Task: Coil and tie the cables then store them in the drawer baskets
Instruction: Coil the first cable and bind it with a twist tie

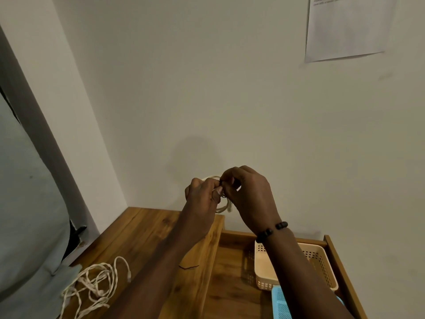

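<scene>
A small coil [222,204] of pale cable is held up in the air, above the back edge of the bench [142,229], in front of the wall [230,88]. The left hand [202,194] grips one side of the coil with its fingers curled round it. The right hand [249,192] pinches at the top of the coil, where a thin dark tie [222,185] seems to go round the loops. It is too small to tell if the tie is done up yet. My guess is that the person is tying this coil right now.

So this cable looks coiled, and the tying is nearly done or half done. It has not gone into a basket yet.

On the bench, near the front left corner, lies a loose cable [96,282] in a messy heap. Nobody is touching it. It needs to be coiled, tied and put away. A thin dark tie piece [189,267] lies on the bench near its right edge, maybe for that next cable.

To the right of the bench the drawer [232,272] is open. A cream basket [319,261] sits in it, partly hidden by the right arm, and the part I can see has no cable inside. A blue basket [281,302] sits just in front of the cream one, at the bottom of the view.

So most of the job is left, I think. A bead band [271,231] is on the right wrist. A sheet of paper [345,28] hangs on the wall.
</scene>
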